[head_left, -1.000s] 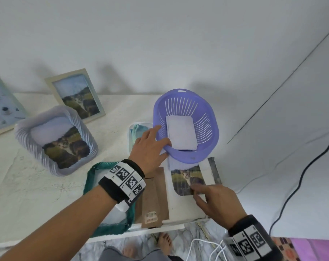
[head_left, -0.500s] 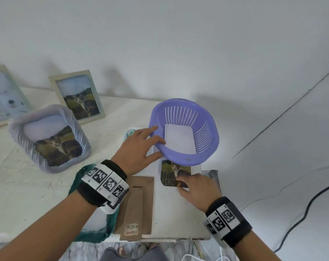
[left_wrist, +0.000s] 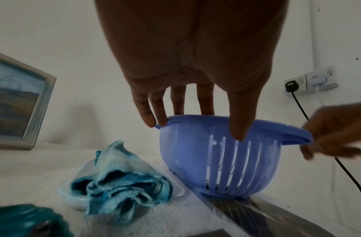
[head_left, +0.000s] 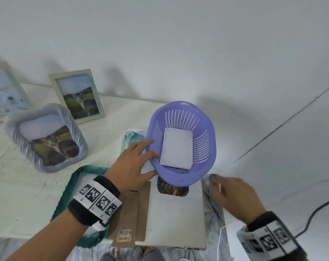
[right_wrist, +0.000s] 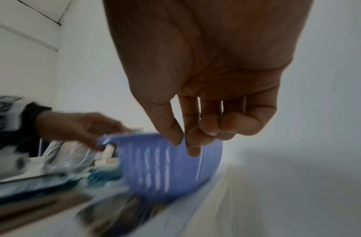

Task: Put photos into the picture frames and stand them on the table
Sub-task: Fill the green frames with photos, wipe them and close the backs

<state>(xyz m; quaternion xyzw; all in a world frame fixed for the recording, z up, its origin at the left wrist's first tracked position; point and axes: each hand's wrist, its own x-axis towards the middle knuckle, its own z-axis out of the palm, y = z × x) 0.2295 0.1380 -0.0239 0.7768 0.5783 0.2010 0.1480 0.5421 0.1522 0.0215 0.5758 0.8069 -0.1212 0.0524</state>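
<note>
A purple slotted basket [head_left: 205, 129] [left_wrist: 195, 152] [right_wrist: 155, 168] holds a stack of white, face-down sheets [head_left: 177, 147]. My left hand [head_left: 152, 157] [left_wrist: 200, 128] holds its near-left rim, with fingers over the edge and thumb on the outer wall. One cat photo [head_left: 171, 188] lies on a flat white panel [head_left: 175, 213], partly under the basket. A brown frame backing [head_left: 129, 210] lies beside the panel. My right hand [head_left: 216, 185] [right_wrist: 185, 144] is blurred, right of the photo, its fingers loosely curled round nothing. Two framed photos [head_left: 79, 95] [head_left: 3, 93] stand at the wall.
A grey ribbed basket [head_left: 11, 127] with a loose photo sits at the left. A green tray [head_left: 65, 200] lies under my left wrist. A clear dish holds a blue cloth [head_left: 133, 137] [left_wrist: 122, 179]. A black cable [head_left: 314, 213] runs at the right. The table edge is close.
My right hand has let go of the cat photo and swung right. The photo now lies partly under the purple basket, which my left hand still holds.
</note>
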